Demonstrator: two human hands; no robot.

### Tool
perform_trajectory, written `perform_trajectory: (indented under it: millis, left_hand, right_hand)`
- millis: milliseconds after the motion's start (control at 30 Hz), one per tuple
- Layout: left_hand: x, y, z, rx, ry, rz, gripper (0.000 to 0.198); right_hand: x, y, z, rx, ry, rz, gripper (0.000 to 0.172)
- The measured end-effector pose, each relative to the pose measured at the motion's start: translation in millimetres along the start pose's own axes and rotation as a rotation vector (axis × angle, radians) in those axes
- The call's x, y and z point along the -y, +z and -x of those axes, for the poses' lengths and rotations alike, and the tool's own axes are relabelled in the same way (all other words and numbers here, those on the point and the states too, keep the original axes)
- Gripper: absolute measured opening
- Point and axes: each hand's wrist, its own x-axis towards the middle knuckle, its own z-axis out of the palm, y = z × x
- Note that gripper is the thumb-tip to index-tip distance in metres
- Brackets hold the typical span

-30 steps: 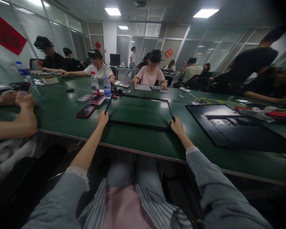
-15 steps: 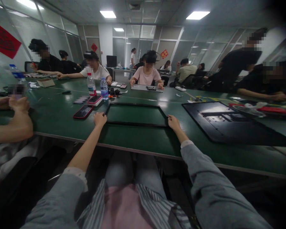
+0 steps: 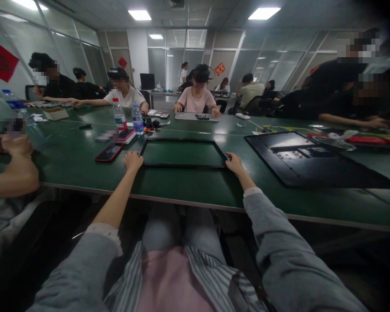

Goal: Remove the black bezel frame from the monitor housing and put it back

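A thin black rectangular frame lies on or just over the green table in front of me, with the tabletop showing through its middle. My left hand is closed on the frame's near left corner. At the near right corner, my right hand grips the frame between thumb and fingers. Left of my left hand lies a red-edged phone. To the right of my right hand rests a large black panel with a shiny, paler middle section.
Two bottles, one red-capped and one with a blue label, stand beyond the phone. Red and clear items lie past the panel. A co-worker's arm rests at the left, and others sit across the table.
My view has shifted slightly, so most things sit a little further left and higher. Both hands still hold the frame, which has barely moved on the table.
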Motion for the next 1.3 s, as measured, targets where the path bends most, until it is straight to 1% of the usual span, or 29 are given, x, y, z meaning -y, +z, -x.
perform_trajectory:
  millis: [233,433,600,733,867,1000,1067,1133,1233,1300]
  left_hand:
    - [-6.0,2.2,-6.4,-0.025,0.063,0.007,0.044]
    - [-6.9,0.9,-4.0,-0.032,0.065,-0.007,0.042]
    - [-6.2,1.8,-5.0,-0.025,0.069,0.001,0.040]
    - [-4.9,3.1,-5.9,-0.039,0.063,0.044,0.040]
    - [-9.1,0.7,-0.3,-0.130,0.085,0.073,0.039]
    - [-17.4,-8.7,9.5,-0.293,0.174,0.096,0.042]
    - [-20.1,-14.4,13.3,-0.375,0.183,0.119,0.046]
    - [-20.9,-18.7,15.4,-0.428,0.175,0.155,0.050]
    - [-20.1,-21.2,16.2,-0.449,0.214,0.220,0.052]
    - [-19.6,-21.3,16.6,-0.416,0.236,0.243,0.053]
  right_hand:
    - [3.9,2.8,-0.4,-0.020,0.026,0.040,0.058]
    - [14.6,0.5,6.7,-0.072,0.078,0.108,0.050]
    - [19.1,-0.8,8.7,-0.062,0.078,0.142,0.040]
    - [18.1,-1.2,8.9,-0.059,0.083,0.143,0.038]
    - [19.4,-2.5,12.4,-0.098,0.118,0.124,0.042]
    - [26.5,-6.8,16.5,-0.173,0.144,0.083,0.051]
    - [31.5,-9.7,18.4,-0.231,0.144,0.047,0.052]
    - [36.2,-12.2,20.3,-0.260,0.148,0.018,0.051]
    - [40.6,-14.6,23.0,-0.231,0.176,-0.001,0.049]
    - [41.4,-15.4,24.1,-0.223,0.197,-0.019,0.047]
